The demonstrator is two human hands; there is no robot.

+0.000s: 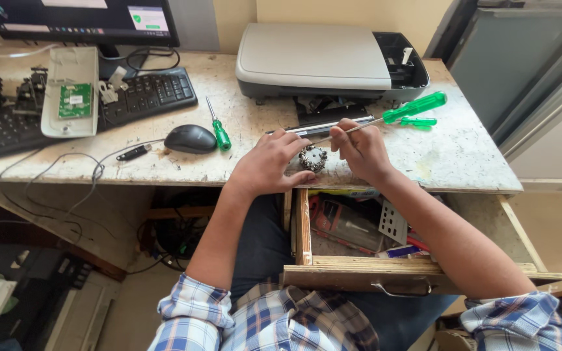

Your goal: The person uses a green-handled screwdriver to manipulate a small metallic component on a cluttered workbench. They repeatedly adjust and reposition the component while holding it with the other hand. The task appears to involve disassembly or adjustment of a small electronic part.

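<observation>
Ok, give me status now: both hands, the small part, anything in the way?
Left hand steadies small round metal part at desk edge. Right hand holds green-handled screwdriver, grip closed. Printer behind, apart.

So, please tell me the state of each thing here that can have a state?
Drawer: pulled open, holding clutter.
Monitor: switched on.
Printer: lid closed.
Left hand: steadying the small round part.
Right hand: gripping the green-handled screwdriver.
Second screwdriver: lying unused.
</observation>
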